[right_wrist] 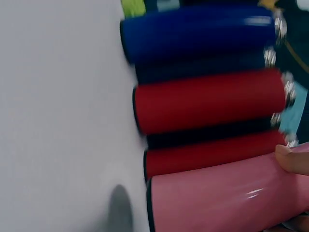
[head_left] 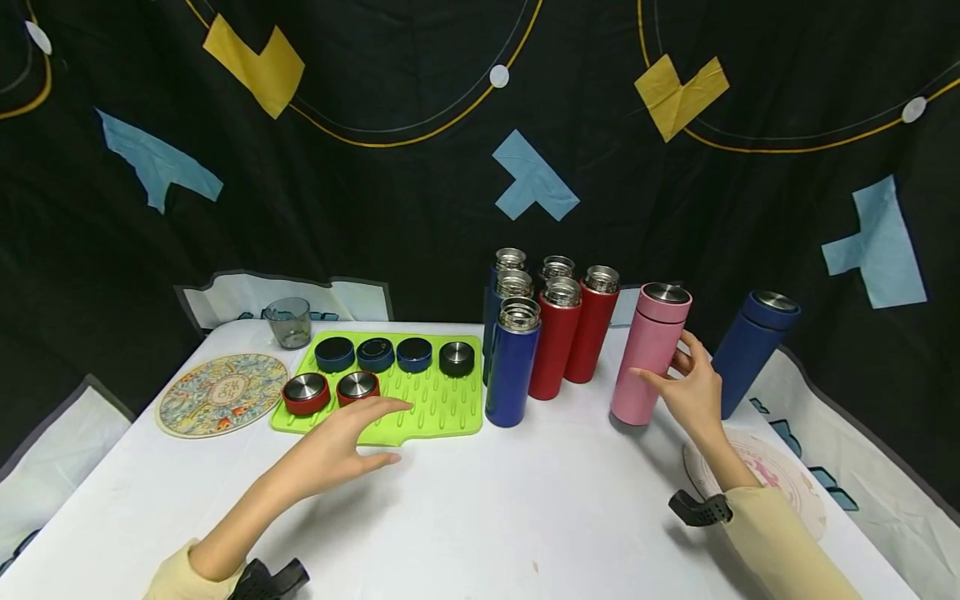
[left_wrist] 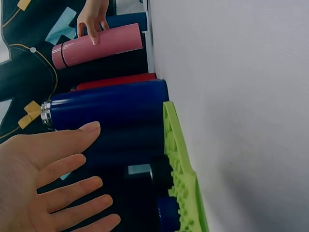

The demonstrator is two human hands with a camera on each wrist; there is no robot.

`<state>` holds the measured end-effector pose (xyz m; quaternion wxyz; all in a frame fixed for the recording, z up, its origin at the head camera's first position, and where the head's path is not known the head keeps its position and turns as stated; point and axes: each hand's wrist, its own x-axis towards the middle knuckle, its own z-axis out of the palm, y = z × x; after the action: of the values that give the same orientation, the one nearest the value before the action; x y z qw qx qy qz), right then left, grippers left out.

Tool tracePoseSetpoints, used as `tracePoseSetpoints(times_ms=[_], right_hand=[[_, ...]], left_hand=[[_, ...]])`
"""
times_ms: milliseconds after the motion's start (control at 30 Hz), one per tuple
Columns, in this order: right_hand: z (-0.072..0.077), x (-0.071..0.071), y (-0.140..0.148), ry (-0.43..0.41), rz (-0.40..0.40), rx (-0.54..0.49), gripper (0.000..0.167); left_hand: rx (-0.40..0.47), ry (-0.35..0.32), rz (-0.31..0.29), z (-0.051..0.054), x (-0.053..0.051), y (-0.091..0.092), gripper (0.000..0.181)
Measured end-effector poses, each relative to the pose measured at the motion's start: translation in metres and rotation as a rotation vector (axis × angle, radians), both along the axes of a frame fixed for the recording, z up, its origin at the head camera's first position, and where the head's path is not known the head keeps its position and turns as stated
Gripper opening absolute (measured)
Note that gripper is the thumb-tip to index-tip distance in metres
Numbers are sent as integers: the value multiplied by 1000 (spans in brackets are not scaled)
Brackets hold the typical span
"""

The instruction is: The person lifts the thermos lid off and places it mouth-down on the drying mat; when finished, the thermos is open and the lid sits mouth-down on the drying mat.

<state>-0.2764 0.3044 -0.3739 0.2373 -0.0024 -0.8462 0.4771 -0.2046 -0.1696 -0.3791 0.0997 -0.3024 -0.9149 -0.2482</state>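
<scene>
My right hand (head_left: 690,390) grips a pink thermos bottle (head_left: 649,358) with its lid on, thumb on the near side and fingers behind. The bottle leans slightly; I cannot tell whether its base touches the table. In the right wrist view the thumb (right_wrist: 293,160) lies on the pink wall. My left hand (head_left: 337,446) holds nothing, its fingers spread in the air in front of a green drying mat (head_left: 442,417). Blue, black and red lids lie on that mat, including a red lid (head_left: 306,393) and a black lid (head_left: 456,358).
Lidless blue and red bottles stand grouped mid-table, a blue bottle (head_left: 513,362) nearest and a red bottle (head_left: 592,325) at the group's right. A lidded blue bottle (head_left: 753,350) stands right. Round mats (head_left: 225,396) lie at both sides; a glass cup (head_left: 288,323) stands back left.
</scene>
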Motion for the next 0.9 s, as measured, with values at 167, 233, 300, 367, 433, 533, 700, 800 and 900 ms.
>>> tracePoseSetpoints(times_ms=[167, 233, 300, 367, 433, 533, 700, 800, 900], right_hand=[[8, 22, -15, 19, 109, 18, 91], [10, 31, -22, 37, 143, 22, 89], [12, 39, -28, 60, 173, 25, 88], [14, 45, -35, 87, 199, 31, 86], [17, 51, -41, 115, 224, 48, 85], [19, 57, -50, 156, 265, 72, 83], [24, 65, -64, 216, 331, 115, 83], [26, 68, -73, 266, 376, 148, 85], [29, 69, -82, 320, 427, 184, 85]], left_hand=[[21, 30, -6, 7, 3, 9, 64], [33, 34, -8, 10, 4, 13, 66], [43, 40, -10, 14, 4, 17, 68], [62, 44, -13, 18, 6, 21, 69], [77, 56, -15, 23, 7, 25, 71], [99, 76, -29, 30, 8, 31, 72], [140, 122, -73, 42, 9, 40, 74], [169, 139, -90, 50, 9, 46, 76], [182, 160, -102, 57, 10, 52, 77]])
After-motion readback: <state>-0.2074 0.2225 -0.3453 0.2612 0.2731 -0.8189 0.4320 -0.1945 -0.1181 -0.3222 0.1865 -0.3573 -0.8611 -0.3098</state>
